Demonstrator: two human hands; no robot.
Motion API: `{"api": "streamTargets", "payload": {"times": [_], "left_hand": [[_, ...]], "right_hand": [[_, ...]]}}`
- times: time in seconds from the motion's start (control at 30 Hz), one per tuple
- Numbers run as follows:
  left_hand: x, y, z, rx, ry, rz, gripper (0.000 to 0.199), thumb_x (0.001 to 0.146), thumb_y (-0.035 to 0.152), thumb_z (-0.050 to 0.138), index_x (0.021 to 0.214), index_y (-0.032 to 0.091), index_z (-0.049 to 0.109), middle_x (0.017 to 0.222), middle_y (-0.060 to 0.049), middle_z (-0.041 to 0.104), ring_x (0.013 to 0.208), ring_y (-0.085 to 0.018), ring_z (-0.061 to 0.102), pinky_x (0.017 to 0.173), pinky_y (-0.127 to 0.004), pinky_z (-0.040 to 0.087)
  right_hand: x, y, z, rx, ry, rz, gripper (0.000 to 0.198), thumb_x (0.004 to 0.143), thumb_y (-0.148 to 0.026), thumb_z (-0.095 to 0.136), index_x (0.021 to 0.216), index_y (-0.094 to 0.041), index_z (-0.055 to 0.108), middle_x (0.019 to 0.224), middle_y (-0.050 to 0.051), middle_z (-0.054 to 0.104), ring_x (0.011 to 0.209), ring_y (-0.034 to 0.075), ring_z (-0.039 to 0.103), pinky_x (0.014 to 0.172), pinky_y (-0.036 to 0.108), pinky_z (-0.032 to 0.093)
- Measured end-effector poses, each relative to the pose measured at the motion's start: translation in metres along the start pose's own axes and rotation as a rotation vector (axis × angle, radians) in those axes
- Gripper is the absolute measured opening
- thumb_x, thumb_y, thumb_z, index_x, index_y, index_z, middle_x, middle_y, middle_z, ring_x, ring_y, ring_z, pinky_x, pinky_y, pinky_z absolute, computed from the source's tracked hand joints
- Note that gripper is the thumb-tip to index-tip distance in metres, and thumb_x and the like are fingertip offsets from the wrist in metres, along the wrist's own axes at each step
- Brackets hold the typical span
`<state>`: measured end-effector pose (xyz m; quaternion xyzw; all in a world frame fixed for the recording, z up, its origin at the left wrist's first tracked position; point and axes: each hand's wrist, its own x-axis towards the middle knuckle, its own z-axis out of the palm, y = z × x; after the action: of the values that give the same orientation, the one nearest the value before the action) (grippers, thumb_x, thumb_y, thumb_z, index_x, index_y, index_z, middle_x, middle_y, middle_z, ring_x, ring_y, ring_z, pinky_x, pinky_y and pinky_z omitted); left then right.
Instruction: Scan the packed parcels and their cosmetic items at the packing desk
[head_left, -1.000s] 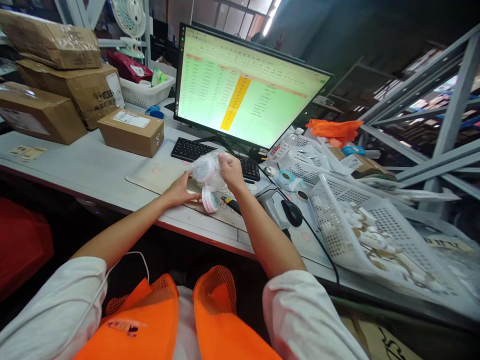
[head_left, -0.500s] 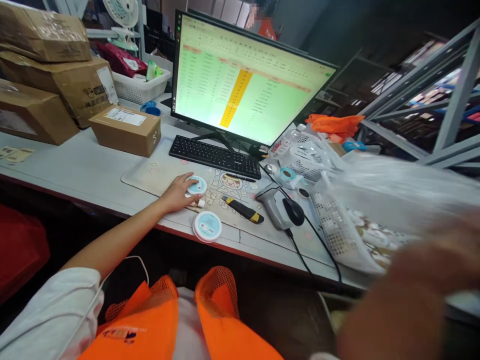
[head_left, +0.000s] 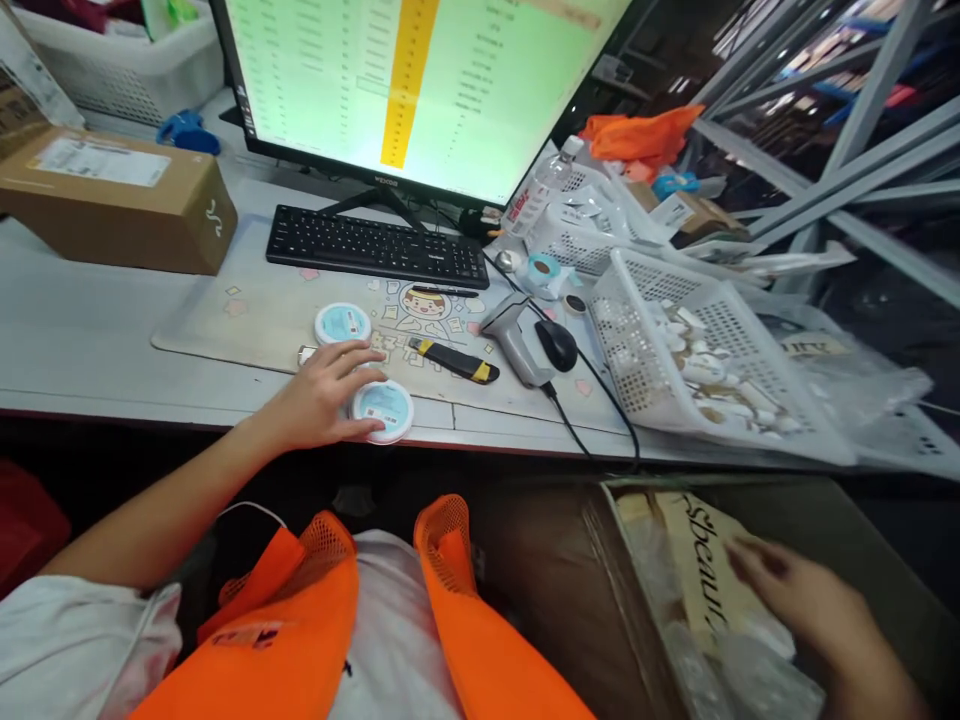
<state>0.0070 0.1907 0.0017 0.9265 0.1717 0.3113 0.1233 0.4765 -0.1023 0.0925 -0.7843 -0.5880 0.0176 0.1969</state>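
Note:
My left hand (head_left: 321, 398) reaches over the front edge of the desk mat, its thumb and fingers curved around the nearer round white tub (head_left: 384, 408) with a pale blue label. A matching tub (head_left: 343, 324) sits just behind my fingers. Beside the tubs lies a black and yellow utility knife (head_left: 454, 360). Down at the right, my right hand (head_left: 802, 592), slightly blurred, is over an open cardboard box (head_left: 626, 600). Its fingers are stretched out and look unoccupied. Below them in the box are tan printed packaging (head_left: 701, 565) and clear plastic (head_left: 772, 680).
A keyboard (head_left: 375, 247) stands below the monitor (head_left: 442, 90). Right of the knife are a grey barcode scanner (head_left: 517, 340) and a black mouse (head_left: 556, 345), with cables hanging over the edge. A white basket (head_left: 637, 370) holds small pieces. A carton (head_left: 127, 200) sits left.
My left hand has shifted from the farther tub to the nearer one. My right hand, beside a blurred clear plastic bag before, is now lower over the box. The camera view has tilted down.

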Motion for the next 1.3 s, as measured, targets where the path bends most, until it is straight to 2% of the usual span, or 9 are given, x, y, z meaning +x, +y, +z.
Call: {"api": "streamTargets", "payload": {"times": [0.03, 0.13, 0.3, 0.5, 0.6, 0.7, 0.87, 1.03, 1.3], "left_hand": [[-0.004, 0.005, 0.004, -0.007, -0.010, -0.001, 0.051, 0.088, 0.052, 0.074, 0.124, 0.017, 0.064, 0.142, -0.016, 0.060, 0.138, -0.036, 0.048, 0.116, -0.054, 0.040], [-0.016, 0.010, 0.017, -0.050, -0.027, -0.040, 0.058, 0.083, 0.054, 0.079, 0.124, 0.016, 0.062, 0.143, -0.019, 0.059, 0.137, -0.037, 0.050, 0.115, -0.055, 0.042], [-0.024, 0.005, 0.026, -0.096, -0.025, -0.073, 0.043, 0.088, 0.048, 0.076, 0.115, 0.018, 0.061, 0.151, -0.019, 0.052, 0.143, -0.034, 0.047, 0.119, -0.052, 0.041], [-0.024, 0.006, 0.028, -0.063, -0.048, -0.054, 0.031, 0.094, 0.043, 0.070, 0.111, 0.018, 0.064, 0.150, -0.017, 0.054, 0.143, -0.032, 0.048, 0.118, -0.051, 0.043], [-0.022, 0.008, 0.028, -0.026, -0.052, -0.072, 0.030, 0.095, 0.042, 0.068, 0.111, 0.017, 0.064, 0.150, -0.017, 0.054, 0.142, -0.033, 0.049, 0.116, -0.050, 0.045], [-0.021, 0.010, 0.027, -0.018, -0.064, -0.080, 0.030, 0.095, 0.042, 0.068, 0.111, 0.016, 0.065, 0.151, -0.017, 0.053, 0.141, -0.033, 0.048, 0.117, -0.052, 0.044], [-0.022, 0.011, 0.028, -0.071, -0.078, -0.101, 0.027, 0.093, 0.038, 0.070, 0.110, 0.017, 0.065, 0.152, -0.017, 0.052, 0.142, -0.033, 0.048, 0.118, -0.053, 0.043], [-0.021, 0.009, 0.033, -0.119, -0.051, -0.140, 0.028, 0.091, 0.038, 0.072, 0.107, 0.016, 0.063, 0.155, -0.021, 0.048, 0.144, -0.034, 0.048, 0.117, -0.051, 0.045], [-0.016, 0.022, 0.034, -0.025, 0.052, -0.023, 0.029, 0.083, 0.032, 0.075, 0.101, 0.016, 0.060, 0.145, -0.026, 0.056, 0.136, -0.037, 0.056, 0.112, -0.052, 0.051]], "right_hand": [[0.000, 0.008, -0.002, -0.106, 0.115, 0.091, 0.035, 0.080, -0.070, 0.057, 0.064, -0.038, 0.060, 0.044, 0.004, 0.052, 0.036, 0.024, 0.046, 0.046, 0.040, 0.035], [0.041, -0.020, 0.019, -0.158, 0.091, 0.229, 0.036, 0.085, -0.058, 0.060, 0.103, -0.031, 0.074, 0.089, 0.012, 0.077, 0.077, 0.031, 0.071, 0.072, 0.047, 0.054], [0.156, -0.106, 0.104, -0.060, -0.072, 0.052, 0.061, 0.088, -0.047, 0.058, 0.138, -0.012, 0.062, 0.118, 0.018, 0.073, 0.104, 0.033, 0.071, 0.096, 0.047, 0.054], [0.210, -0.121, 0.171, -0.225, -0.146, 0.190, 0.074, 0.087, -0.035, 0.059, 0.153, -0.005, 0.044, 0.133, 0.027, 0.064, 0.123, 0.040, 0.062, 0.103, 0.049, 0.048], [0.211, -0.130, 0.150, -0.250, -0.181, 0.244, 0.060, 0.087, -0.037, 0.060, 0.139, -0.006, 0.058, 0.120, 0.025, 0.070, 0.113, 0.038, 0.067, 0.094, 0.044, 0.052], [0.200, -0.148, 0.098, -0.082, -0.377, 0.193, 0.044, 0.091, -0.049, 0.058, 0.113, -0.012, 0.069, 0.088, 0.014, 0.073, 0.078, 0.027, 0.070, 0.069, 0.034, 0.053], [0.171, -0.202, 0.032, 0.160, -0.927, -0.217, 0.050, 0.082, -0.067, 0.068, 0.095, -0.019, 0.073, 0.070, 0.003, 0.066, 0.056, 0.016, 0.058, 0.051, 0.026, 0.043], [0.167, -0.244, 0.047, 0.094, -0.963, -0.583, 0.043, 0.091, -0.056, 0.062, 0.104, -0.017, 0.074, 0.083, 0.006, 0.072, 0.067, 0.017, 0.061, 0.059, 0.026, 0.043], [0.167, -0.240, 0.055, 0.021, -0.858, -0.581, 0.042, 0.093, -0.054, 0.061, 0.101, -0.014, 0.071, 0.086, 0.007, 0.073, 0.069, 0.017, 0.059, 0.062, 0.026, 0.042]]}}
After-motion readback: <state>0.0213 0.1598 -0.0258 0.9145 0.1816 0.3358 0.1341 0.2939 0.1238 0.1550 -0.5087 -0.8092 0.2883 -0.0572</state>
